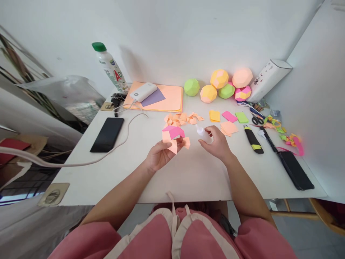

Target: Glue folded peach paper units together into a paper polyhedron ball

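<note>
My left hand [162, 154] is closed on a partly joined folded-paper piece [174, 133], made of pink and peach paper, above the middle of the white table. In my right hand [219, 143] is a small white glue bottle [202, 132], its nozzle tilted up and to the left, apart from the paper. Just behind the held piece lies a heap of peach folded paper bits [180, 118]. Small stacks of yellow paper [215, 116], pink paper [229, 116], green paper [242, 117] and peach paper [229, 128] lie behind my right hand.
Several paper balls [219, 78] stand along the back wall. At right lie scissors [257, 120], a box cutter [253, 139], paper scraps [288, 133] and a black case [295, 169]. A phone [107, 134], cable [126, 133], power bank [143, 92] and bottle [111, 68] are at left.
</note>
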Available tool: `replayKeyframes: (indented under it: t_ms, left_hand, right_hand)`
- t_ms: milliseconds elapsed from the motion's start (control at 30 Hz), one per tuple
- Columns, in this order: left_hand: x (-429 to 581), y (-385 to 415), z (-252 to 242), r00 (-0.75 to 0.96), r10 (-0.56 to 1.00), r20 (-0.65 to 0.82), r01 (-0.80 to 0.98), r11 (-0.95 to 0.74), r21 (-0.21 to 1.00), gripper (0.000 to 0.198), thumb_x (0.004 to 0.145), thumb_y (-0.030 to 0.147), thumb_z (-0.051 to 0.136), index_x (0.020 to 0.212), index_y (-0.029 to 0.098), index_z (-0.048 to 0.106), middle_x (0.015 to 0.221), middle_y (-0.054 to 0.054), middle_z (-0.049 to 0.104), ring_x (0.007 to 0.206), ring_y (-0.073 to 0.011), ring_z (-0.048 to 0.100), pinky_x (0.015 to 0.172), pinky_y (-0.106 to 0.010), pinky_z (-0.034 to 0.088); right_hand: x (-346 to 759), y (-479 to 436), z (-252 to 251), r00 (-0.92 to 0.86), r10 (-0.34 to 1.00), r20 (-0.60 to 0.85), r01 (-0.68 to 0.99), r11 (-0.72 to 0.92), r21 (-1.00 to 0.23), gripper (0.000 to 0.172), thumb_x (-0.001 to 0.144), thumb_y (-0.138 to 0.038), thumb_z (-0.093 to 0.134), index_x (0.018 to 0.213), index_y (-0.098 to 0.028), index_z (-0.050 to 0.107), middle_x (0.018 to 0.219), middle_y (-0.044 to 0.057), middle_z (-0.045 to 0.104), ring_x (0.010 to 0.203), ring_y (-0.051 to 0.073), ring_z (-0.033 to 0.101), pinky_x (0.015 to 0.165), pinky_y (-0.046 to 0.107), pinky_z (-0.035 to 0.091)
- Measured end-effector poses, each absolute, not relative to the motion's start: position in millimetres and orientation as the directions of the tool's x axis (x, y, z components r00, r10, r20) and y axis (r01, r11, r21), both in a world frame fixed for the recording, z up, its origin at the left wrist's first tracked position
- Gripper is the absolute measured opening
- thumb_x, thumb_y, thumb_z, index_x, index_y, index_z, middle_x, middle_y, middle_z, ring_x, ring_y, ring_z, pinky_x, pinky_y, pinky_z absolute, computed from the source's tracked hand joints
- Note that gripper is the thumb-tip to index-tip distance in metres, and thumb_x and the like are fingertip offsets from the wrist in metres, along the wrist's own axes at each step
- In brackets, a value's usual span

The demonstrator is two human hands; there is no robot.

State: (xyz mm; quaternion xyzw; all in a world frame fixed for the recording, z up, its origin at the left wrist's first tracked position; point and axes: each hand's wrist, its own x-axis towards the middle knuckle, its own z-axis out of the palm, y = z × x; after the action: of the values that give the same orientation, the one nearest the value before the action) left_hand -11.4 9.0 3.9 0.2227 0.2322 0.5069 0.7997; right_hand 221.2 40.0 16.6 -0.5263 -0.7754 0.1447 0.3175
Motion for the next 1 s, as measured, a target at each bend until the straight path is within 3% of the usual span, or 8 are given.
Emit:
replayKeyframes:
  t_ms: [200, 300, 400, 700, 867, 1000]
  left_hand:
    - [-9, 6, 1, 0.443, 0.886, -0.133, -0.658, 0.423, 0.623, 0.019, 0.073, 0.016, 0.062, 0.089, 0.009, 0.07, 0.1, -0.013, 0.07, 0.108, -0.0277, 0.06, 0.104, -0.039, 0.038]
    - [-7, 5, -3, 0.424, 0.889, -0.174, -0.667, 0.437, 0.604, 0.011, 0.072, 0.014, 0.063, 0.08, 0.013, 0.07, 0.098, -0.009, 0.071, 0.102, -0.0244, 0.062, 0.103, -0.037, 0.04]
    - [-6, 3, -7, 0.439, 0.871, -0.221, -0.651, 0.478, 0.59, 0.019, 0.07, 0.015, 0.064, 0.088, 0.011, 0.071, 0.096, -0.01, 0.072, 0.099, -0.025, 0.063, 0.102, -0.039, 0.04]
    - [0, 3, -18, 0.508, 0.832, -0.225, -0.576, 0.522, 0.628, 0.027, 0.071, 0.02, 0.065, 0.094, 0.008, 0.071, 0.099, -0.013, 0.071, 0.104, -0.0287, 0.062, 0.103, -0.042, 0.038]
    - [15, 9, -21, 0.454, 0.848, -0.274, -0.601, 0.518, 0.608, 0.024, 0.074, 0.017, 0.064, 0.095, 0.01, 0.071, 0.101, -0.01, 0.071, 0.103, -0.0255, 0.062, 0.102, -0.038, 0.04]
    - [20, 12, -24, 0.489, 0.827, -0.278, -0.6, 0.55, 0.581, 0.024, 0.076, 0.019, 0.062, 0.097, 0.011, 0.069, 0.1, -0.012, 0.07, 0.102, -0.0266, 0.062, 0.096, -0.039, 0.044]
  right_hand:
    - [229, 50, 7, 0.06, 0.969, 0.24, 0.677, 0.137, -0.723, 0.039, 0.068, -0.034, 0.068, 0.096, -0.022, 0.044, 0.1, 0.005, 0.056, 0.087, 0.021, 0.056, 0.075, 0.037, 0.048]
    - [237, 60, -2, 0.21, 0.959, 0.192, 0.671, 0.001, -0.741, 0.04, 0.066, -0.032, 0.068, 0.093, -0.022, 0.041, 0.099, 0.005, 0.055, 0.088, 0.021, 0.055, 0.075, 0.037, 0.046]
    - [244, 67, -9, 0.302, 0.944, 0.136, 0.659, -0.103, -0.745, 0.04, 0.065, -0.029, 0.068, 0.09, -0.022, 0.037, 0.096, 0.004, 0.054, 0.086, 0.021, 0.054, 0.074, 0.036, 0.045]
    - [246, 67, -12, 0.296, 0.953, 0.06, 0.612, -0.141, -0.778, 0.052, 0.063, -0.032, 0.073, 0.1, -0.022, 0.038, 0.108, 0.011, 0.054, 0.1, 0.027, 0.055, 0.083, 0.04, 0.046]
    - [251, 66, -12, 0.289, 0.957, 0.005, 0.611, -0.18, -0.771, 0.052, 0.065, -0.03, 0.07, 0.106, -0.02, 0.041, 0.108, 0.011, 0.055, 0.099, 0.025, 0.058, 0.085, 0.041, 0.048]
    - [255, 65, -11, 0.259, 0.965, -0.044, 0.608, -0.198, -0.769, 0.064, 0.065, -0.03, 0.07, 0.119, -0.021, 0.038, 0.116, 0.012, 0.052, 0.106, 0.026, 0.056, 0.09, 0.043, 0.048]
